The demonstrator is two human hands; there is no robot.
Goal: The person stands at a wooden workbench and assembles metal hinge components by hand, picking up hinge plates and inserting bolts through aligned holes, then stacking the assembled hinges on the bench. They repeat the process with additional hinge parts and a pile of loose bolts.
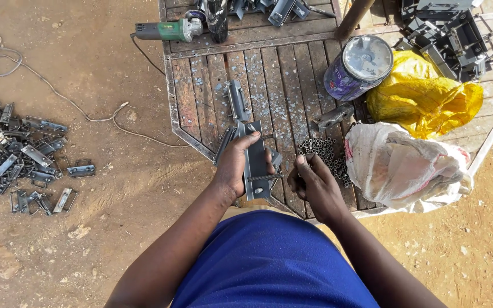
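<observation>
Nearest to us is the blue cloth (269, 262) over our lap, which hides the desk's near edge below our wrists. Our left hand (235, 165) wraps its fingers (245, 140) around a long flat metal bracket (256, 162), holding it upright along the near edge of the desk (292, 74); the thumb side is out of sight behind the metal. Our right hand (315, 182) has its fingers curled shut over something small, and we cannot tell what it pinches, since the fingertips are turned away from us. Just beyond that hand lies a heap of short metal tubes (323, 154), partly covered by a white sack (400, 165) at the desk's right edge. Behind the sack sit a yellow bag (429, 97) and a purple tin (358, 65), with dark metal parts (452, 34) at the far right corner, cut off by the frame. A green angle grinder (169, 29) rests at the far left corner. Off the desk, on the dirt to the left, a pile of brackets (18, 154) is too tangled to count.
</observation>
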